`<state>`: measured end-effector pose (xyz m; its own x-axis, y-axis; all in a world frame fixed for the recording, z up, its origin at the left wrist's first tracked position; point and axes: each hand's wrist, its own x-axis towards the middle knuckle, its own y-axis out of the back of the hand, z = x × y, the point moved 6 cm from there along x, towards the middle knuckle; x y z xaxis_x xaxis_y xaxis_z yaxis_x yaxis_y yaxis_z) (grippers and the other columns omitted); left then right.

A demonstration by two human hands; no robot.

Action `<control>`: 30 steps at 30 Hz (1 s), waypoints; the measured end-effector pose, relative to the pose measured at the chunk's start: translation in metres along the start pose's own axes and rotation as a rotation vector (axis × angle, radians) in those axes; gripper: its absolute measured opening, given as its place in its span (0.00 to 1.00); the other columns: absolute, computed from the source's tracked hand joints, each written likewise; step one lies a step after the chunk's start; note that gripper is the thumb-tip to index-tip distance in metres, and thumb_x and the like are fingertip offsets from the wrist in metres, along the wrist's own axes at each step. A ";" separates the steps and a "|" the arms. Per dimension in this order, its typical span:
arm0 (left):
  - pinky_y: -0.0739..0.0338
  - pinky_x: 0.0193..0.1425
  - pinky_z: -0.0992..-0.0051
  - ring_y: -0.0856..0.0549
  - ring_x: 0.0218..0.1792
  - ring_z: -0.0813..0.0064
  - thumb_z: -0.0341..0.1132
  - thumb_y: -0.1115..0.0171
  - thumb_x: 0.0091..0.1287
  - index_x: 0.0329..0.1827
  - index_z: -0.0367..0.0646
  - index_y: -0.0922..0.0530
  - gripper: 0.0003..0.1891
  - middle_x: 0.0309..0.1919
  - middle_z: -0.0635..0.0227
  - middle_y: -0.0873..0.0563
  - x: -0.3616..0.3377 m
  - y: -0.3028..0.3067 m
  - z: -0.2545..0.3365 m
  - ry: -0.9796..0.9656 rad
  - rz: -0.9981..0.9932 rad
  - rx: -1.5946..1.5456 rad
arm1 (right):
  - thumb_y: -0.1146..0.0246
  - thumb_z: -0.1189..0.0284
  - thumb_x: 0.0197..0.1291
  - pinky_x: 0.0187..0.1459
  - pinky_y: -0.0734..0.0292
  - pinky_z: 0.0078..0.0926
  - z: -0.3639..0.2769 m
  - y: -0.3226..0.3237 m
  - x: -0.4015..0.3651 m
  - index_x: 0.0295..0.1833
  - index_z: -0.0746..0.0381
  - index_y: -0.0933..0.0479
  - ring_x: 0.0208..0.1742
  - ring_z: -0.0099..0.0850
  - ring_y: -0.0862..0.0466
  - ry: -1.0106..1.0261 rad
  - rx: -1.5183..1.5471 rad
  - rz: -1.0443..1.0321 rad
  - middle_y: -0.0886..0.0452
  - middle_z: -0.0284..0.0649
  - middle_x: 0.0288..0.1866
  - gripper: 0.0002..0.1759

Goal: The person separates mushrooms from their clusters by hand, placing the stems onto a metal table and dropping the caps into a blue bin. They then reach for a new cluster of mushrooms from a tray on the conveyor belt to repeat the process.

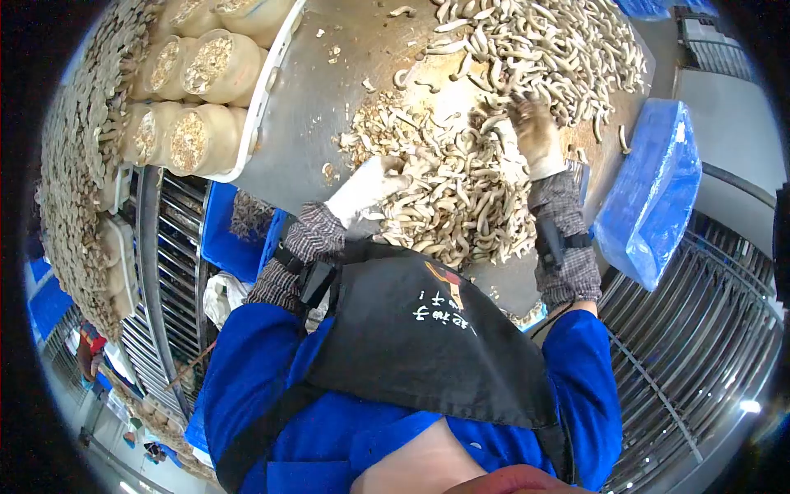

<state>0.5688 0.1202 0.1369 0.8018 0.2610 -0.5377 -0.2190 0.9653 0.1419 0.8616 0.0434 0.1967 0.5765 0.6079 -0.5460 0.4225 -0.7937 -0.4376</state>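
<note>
A heap of small, curved, pale grey-brown mushrooms (461,193) lies on the metal tabletop close in front of my body. My left hand (370,188), in a white glove with soiled fingertips, touches the heap's left side, its fingers stretched toward it. At the far right of that heap is my right hand (536,136), gloved and stained brown. Its fingers reach out, apart, against a larger mushroom pile (568,62); the tips are partly lost among the mushrooms. Nothing gripped shows in either hand. Brown crumbs (366,132) lie beyond my left hand.
A white tray (265,90) on the left holds several bottles (216,66) filled with crumbly substrate. A blue plastic-wrapped bin (650,193) stands off the table's right edge. Below left are a blue crate (230,235) and metal racks (156,247). Clustered mushrooms (78,165) line the far left.
</note>
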 end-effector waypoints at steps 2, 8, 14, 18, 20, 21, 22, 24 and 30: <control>0.25 0.61 0.70 0.20 0.57 0.70 0.41 0.37 0.65 0.68 0.29 0.29 0.32 0.59 0.52 0.19 -0.013 0.012 0.021 -0.109 0.078 -0.275 | 0.45 0.62 0.73 0.51 0.24 0.28 0.013 0.029 0.023 0.56 0.61 0.25 0.49 0.30 0.21 0.021 0.054 0.072 0.19 0.38 0.47 0.15; 0.24 0.59 0.70 0.17 0.54 0.65 0.40 0.36 0.64 0.62 0.30 0.25 0.28 0.53 0.53 0.15 -0.003 0.007 0.039 -0.109 0.086 -0.363 | 0.40 0.53 0.71 0.39 0.25 0.23 0.092 -0.045 -0.066 0.62 0.69 0.25 0.37 0.24 0.22 -0.002 -0.854 -0.434 0.18 0.39 0.42 0.29; 0.22 0.55 0.69 0.15 0.45 0.66 0.46 0.31 0.62 0.58 0.31 0.22 0.29 0.45 0.54 0.12 0.018 -0.004 0.060 -0.200 0.325 0.094 | 0.36 0.68 0.68 0.36 0.27 0.21 0.093 -0.038 -0.064 0.44 0.64 0.22 0.33 0.21 0.24 0.277 -0.726 -0.257 0.19 0.32 0.36 0.10; 0.23 0.49 0.74 0.17 0.40 0.76 0.48 0.38 0.71 0.57 0.32 0.21 0.26 0.37 0.67 0.14 0.015 0.015 0.082 -0.057 0.217 -0.364 | 0.43 0.72 0.72 0.34 0.26 0.21 0.081 -0.012 -0.034 0.50 0.63 0.21 0.33 0.22 0.23 0.017 -0.149 -0.222 0.22 0.30 0.36 0.09; 0.25 0.42 0.76 0.21 0.35 0.79 0.47 0.42 0.74 0.57 0.31 0.22 0.24 0.31 0.70 0.18 0.033 0.012 0.049 -0.215 0.498 -0.243 | 0.45 0.69 0.74 0.32 0.28 0.20 0.076 -0.008 -0.031 0.49 0.61 0.21 0.32 0.20 0.25 0.016 -0.184 -0.215 0.23 0.29 0.36 0.09; 0.26 0.41 0.76 0.23 0.34 0.80 0.46 0.43 0.75 0.57 0.31 0.22 0.23 0.31 0.71 0.19 0.035 0.009 0.066 -0.267 0.318 -0.224 | 0.45 0.69 0.74 0.32 0.28 0.20 0.071 -0.011 -0.033 0.49 0.61 0.21 0.32 0.20 0.25 0.013 -0.181 -0.211 0.23 0.29 0.36 0.09; 0.27 0.39 0.76 0.24 0.33 0.81 0.45 0.45 0.75 0.57 0.31 0.22 0.22 0.30 0.71 0.20 0.035 0.004 0.082 -0.317 0.136 -0.204 | 0.44 0.68 0.74 0.32 0.29 0.19 0.063 -0.018 -0.038 0.49 0.61 0.21 0.31 0.20 0.26 0.098 -0.375 -0.268 0.24 0.29 0.35 0.10; 0.26 0.39 0.76 0.23 0.34 0.81 0.43 0.45 0.75 0.56 0.30 0.22 0.21 0.31 0.69 0.18 0.041 -0.002 0.092 -0.293 0.126 -0.169 | 0.44 0.66 0.74 0.32 0.30 0.18 0.055 -0.027 -0.042 0.49 0.62 0.21 0.31 0.19 0.28 0.183 -0.563 -0.319 0.25 0.28 0.35 0.11; 0.22 0.48 0.72 0.17 0.38 0.71 0.41 0.45 0.75 0.52 0.28 0.20 0.20 0.34 0.61 0.14 0.054 -0.014 0.080 -0.142 0.180 -0.347 | 0.36 0.68 0.68 0.32 0.28 0.23 0.095 -0.011 -0.042 0.50 0.60 0.20 0.31 0.24 0.25 -0.208 0.084 0.023 0.22 0.32 0.37 0.10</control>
<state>0.6595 0.1211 0.1722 0.7973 0.4465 -0.4061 -0.5172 0.8523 -0.0783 0.7664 0.0285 0.1570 0.4252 0.5879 -0.6881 0.3465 -0.8081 -0.4763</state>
